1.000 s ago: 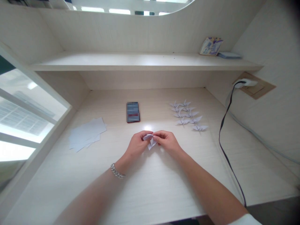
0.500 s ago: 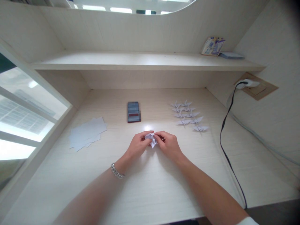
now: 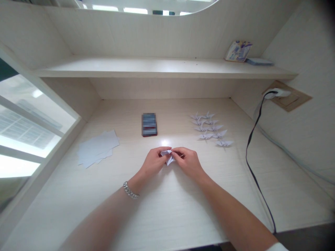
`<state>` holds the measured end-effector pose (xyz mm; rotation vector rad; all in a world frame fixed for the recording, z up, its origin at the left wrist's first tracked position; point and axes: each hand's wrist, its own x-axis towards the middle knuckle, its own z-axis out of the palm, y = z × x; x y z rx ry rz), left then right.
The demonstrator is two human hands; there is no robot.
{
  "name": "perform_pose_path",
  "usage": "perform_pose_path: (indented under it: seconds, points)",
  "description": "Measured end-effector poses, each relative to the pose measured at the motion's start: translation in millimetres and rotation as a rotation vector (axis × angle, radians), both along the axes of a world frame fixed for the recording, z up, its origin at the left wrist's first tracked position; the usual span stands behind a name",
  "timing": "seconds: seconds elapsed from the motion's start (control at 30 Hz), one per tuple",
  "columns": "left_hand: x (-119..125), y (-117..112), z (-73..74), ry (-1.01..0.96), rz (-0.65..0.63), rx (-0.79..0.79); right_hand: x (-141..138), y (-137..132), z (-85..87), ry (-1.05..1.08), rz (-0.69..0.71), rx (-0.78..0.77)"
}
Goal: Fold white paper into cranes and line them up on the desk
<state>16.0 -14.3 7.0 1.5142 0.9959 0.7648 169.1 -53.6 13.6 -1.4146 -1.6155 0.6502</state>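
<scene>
A small piece of folded white paper (image 3: 170, 160) is pinched between both hands above the middle of the desk, one corner pointing toward me. My left hand (image 3: 154, 161), a silver chain bracelet on its wrist, grips the paper's left side with thumb and fingers. On the other side my right hand (image 3: 186, 159) pinches it near the top, fingers closed. Parts of the paper are hidden behind the fingertips. To the right, several folded white paper cranes (image 3: 209, 129) stand in rows. Loose white paper sheets (image 3: 98, 148) lie overlapping at the left.
A dark phone-like rectangle (image 3: 149, 124), its face blurred, lies beyond my hands. A black cord (image 3: 248, 146) runs from the wall outlet (image 3: 288, 96) down over the desk's right side. Above the back is a shelf (image 3: 146, 66) holding a small printed packet (image 3: 238, 51).
The folded paper has shifted slightly between the fingers, and its lower corner now points a little further left. Both hands stay in nearly the same place.
</scene>
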Motion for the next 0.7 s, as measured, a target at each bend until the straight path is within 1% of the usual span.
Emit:
perform_pose_path:
  seconds: [0.17,0.33,0.5,0.7]
  points:
    - [0.2,-1.2,1.9,0.071,-0.052,-0.019,-0.3,0.1,2.1,-0.013,0.016,0.022]
    - [-0.5,-2.5,3.6,0.104,-0.091,-0.056,-3.7,-1.5,4.4,0.023,-0.010,0.053]
    - [-0.7,-5.0,5.1,0.124,-0.127,-0.093,-4.0,-2.0,6.0,0.126,-0.017,0.004]
    - [0.0,-7.5,6.5,0.149,-0.151,-0.106,-4.1,-1.8,7.6,0.181,-0.042,-0.011]
